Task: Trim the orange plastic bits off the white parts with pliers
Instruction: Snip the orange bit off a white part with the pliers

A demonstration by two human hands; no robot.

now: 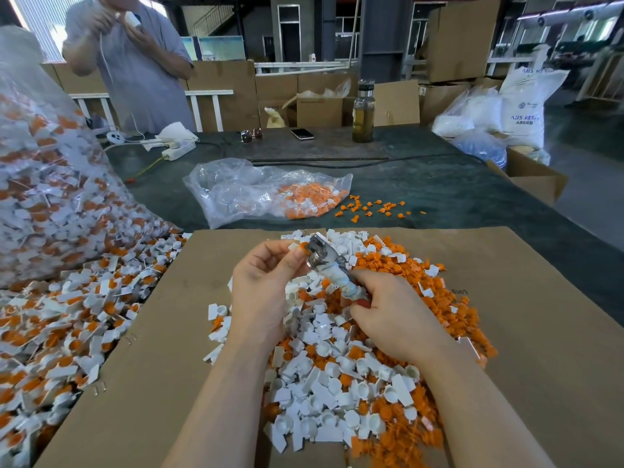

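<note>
Gripping one pliers (326,261), two hands (266,282) pinch one white part (293,246)

1. Metal pliers with pale, worn handles (329,265) point toward 11 o'clock, head up, above the pile.
2. Small white plastic part (293,245) sits at the plier head.
3. Heap of cut white parts and orange plastic bits (354,349) lies on brown cardboard at 6 o'clock.
</note>
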